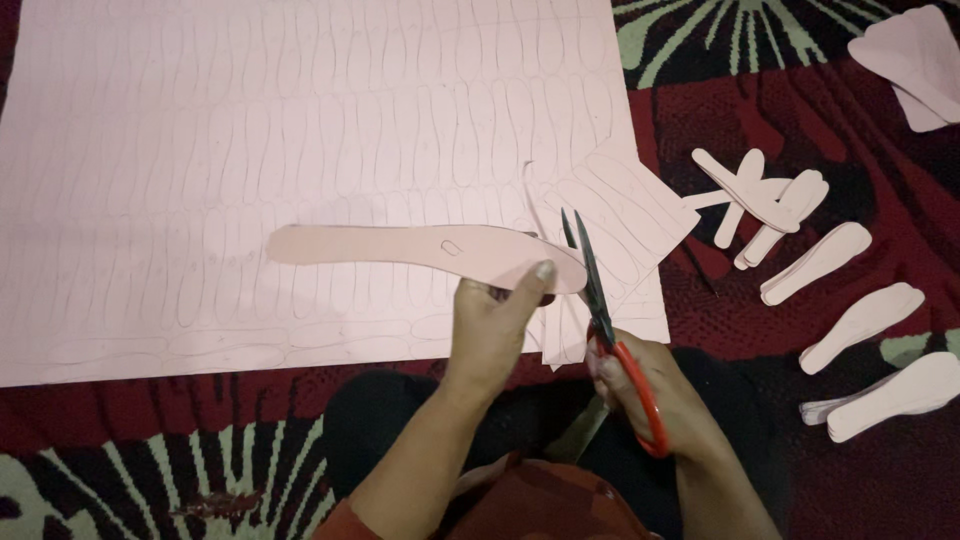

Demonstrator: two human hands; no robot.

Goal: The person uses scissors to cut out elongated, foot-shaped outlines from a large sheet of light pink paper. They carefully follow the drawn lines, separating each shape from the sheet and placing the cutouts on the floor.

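Head view: the left hand (492, 325) pinches a long pink cutout strip (420, 248) over the big pink traced sheet (250, 130). The right hand (650, 385) grips red-handled scissors (610, 330), blades parted at the strip's rounded end. Cutting cleanly likely means feeding the strip steadily, blades tracking the traced line.
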